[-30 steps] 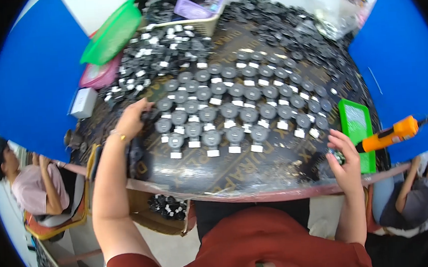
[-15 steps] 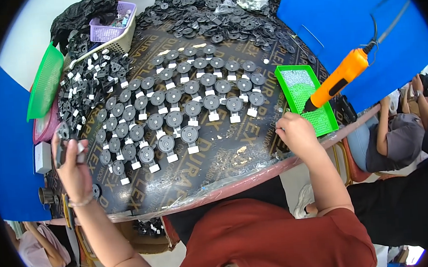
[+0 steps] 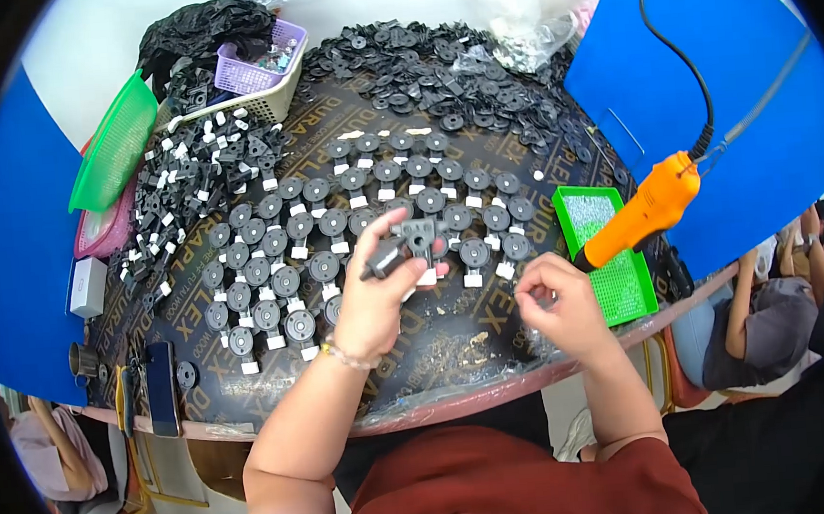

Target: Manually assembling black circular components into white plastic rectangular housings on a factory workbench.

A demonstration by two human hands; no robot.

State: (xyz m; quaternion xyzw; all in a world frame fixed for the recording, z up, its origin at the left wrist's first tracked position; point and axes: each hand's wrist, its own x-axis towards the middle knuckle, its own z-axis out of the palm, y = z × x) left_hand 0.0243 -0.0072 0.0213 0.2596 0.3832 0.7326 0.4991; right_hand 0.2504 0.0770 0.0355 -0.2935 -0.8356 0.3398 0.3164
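At the worktop's (image 3: 420, 371) near edge, toward its left corner, lie a dark phone (image 3: 162, 389) and a lone black disc (image 3: 186, 374), with a metal cup (image 3: 83, 359) just beyond. Farther in, the left hand (image 3: 370, 308) is raised over the middle, thumb and fingers clamped on a black part (image 3: 418, 230) with a round hole. Right of it, the right hand (image 3: 568, 305) is near the near edge, fingers curled inward; I cannot tell whether the tips meet or pinch something. An orange power screwdriver (image 3: 645, 204) slants over the green tray (image 3: 639, 289) by the right edge, its tip just beside that hand. Curved rows of round black pieces (image 3: 285, 281) with white tabs span the middle. Toward the far left corner are a heap of black-and-white parts (image 3: 191, 177) and 2 baskets, cream (image 3: 279, 102) and purple (image 3: 256, 75). Black discs (image 3: 437, 64) are heaped along the far edge.
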